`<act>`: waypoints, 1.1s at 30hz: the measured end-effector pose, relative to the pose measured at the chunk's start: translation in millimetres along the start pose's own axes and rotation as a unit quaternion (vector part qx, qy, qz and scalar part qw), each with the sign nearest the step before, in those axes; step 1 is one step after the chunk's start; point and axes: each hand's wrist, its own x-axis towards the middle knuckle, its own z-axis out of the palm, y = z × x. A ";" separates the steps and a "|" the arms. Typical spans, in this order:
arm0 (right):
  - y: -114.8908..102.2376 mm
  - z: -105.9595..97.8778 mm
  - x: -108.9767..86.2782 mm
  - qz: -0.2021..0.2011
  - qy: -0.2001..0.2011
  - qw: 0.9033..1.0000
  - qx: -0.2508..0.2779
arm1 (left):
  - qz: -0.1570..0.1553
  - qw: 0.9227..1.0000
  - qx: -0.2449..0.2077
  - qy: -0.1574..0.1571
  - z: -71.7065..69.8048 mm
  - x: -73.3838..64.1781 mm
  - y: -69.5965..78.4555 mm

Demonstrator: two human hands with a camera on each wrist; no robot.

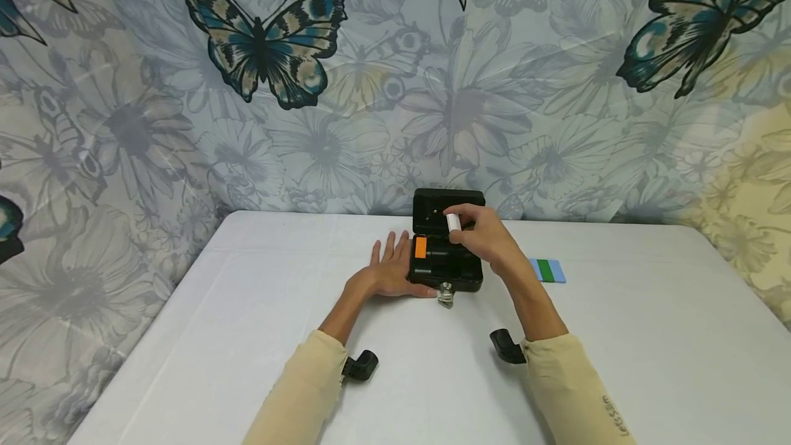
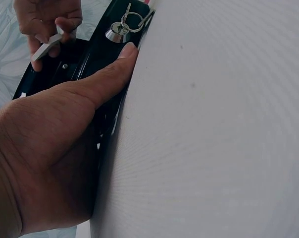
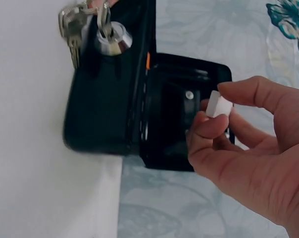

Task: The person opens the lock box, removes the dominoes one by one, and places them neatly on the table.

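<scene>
A black lockbox (image 1: 446,272) stands on the table with its lid (image 1: 426,208) swung back. Keys (image 3: 73,29) on a ring hang from the round metal lock (image 3: 115,39) at its front. My left hand (image 1: 391,276) lies along the box's left side, fingers spread and straight, thumb (image 2: 112,69) reaching along the front below the lock. Above the box, my right hand (image 1: 488,235) pinches a small white block (image 3: 220,105) between thumb and fingers. An orange piece (image 1: 421,247) shows inside the box at the left.
A flat blue and green striped piece (image 1: 546,270) lies on the white tabletop (image 1: 630,307) to the right of the box, partly behind my right forearm. A butterfly-patterned cloth (image 1: 371,122) hangs behind the table's back edge.
</scene>
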 end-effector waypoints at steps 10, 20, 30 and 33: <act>2.3 -22.9 -6.1 -0.012 -0.007 1.000 -0.018 | 0.004 1.000 0.000 0.000 -2.1 -3.7 2.6; 3.6 -34.3 -11.0 -0.015 -0.013 1.000 -0.012 | 0.001 1.000 0.003 -0.006 -3.3 -5.9 3.6; 4.0 -41.6 -12.2 -0.012 -0.006 1.000 -0.004 | 0.003 1.000 0.006 0.001 -1.1 -4.7 0.8; 4.0 -44.4 -12.2 -0.007 -0.002 1.000 -0.003 | 0.004 1.000 0.003 0.005 -1.4 -4.5 0.7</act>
